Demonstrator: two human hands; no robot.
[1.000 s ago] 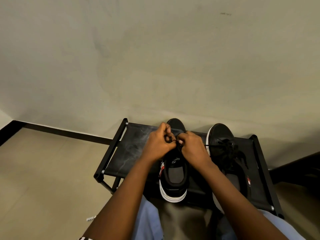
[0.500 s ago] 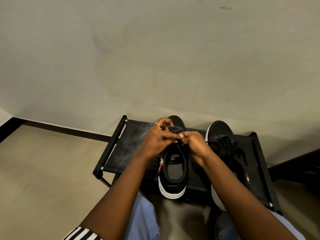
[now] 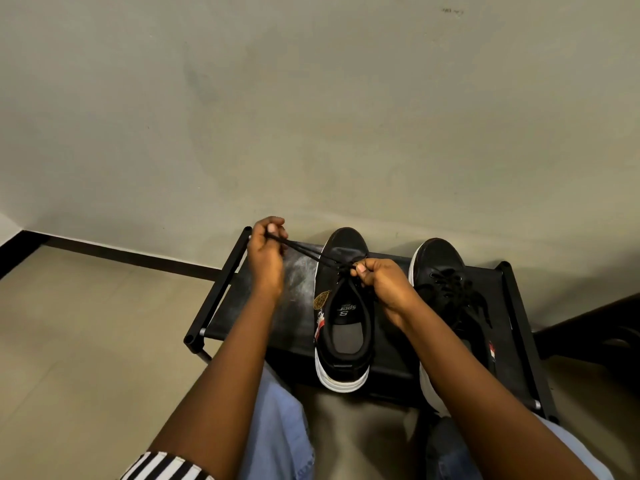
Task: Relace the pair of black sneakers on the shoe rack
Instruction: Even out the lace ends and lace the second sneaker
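Two black sneakers with white soles stand on a low black shoe rack (image 3: 298, 282), toes toward the wall. My left hand (image 3: 265, 258) is out over the rack's left side and pinches a black lace (image 3: 304, 252) pulled taut in two strands from the left sneaker (image 3: 343, 317). My right hand (image 3: 379, 280) sits on that sneaker's eyelet area and pinches the lace there. The right sneaker (image 3: 446, 282) has its laces in and lies partly under my right forearm.
A plain grey wall rises right behind the rack. Beige floor tiles (image 3: 86, 341) spread to the left, edged by a dark skirting (image 3: 138, 258). A dark object (image 3: 595, 330) lies on the floor to the rack's right. My knees in light jeans (image 3: 280, 420) are at the rack's front.
My left hand has drawn away from the right hand, up and to the left, pulling the lace out taut. The right hand stays at the left sneaker's eyelets.
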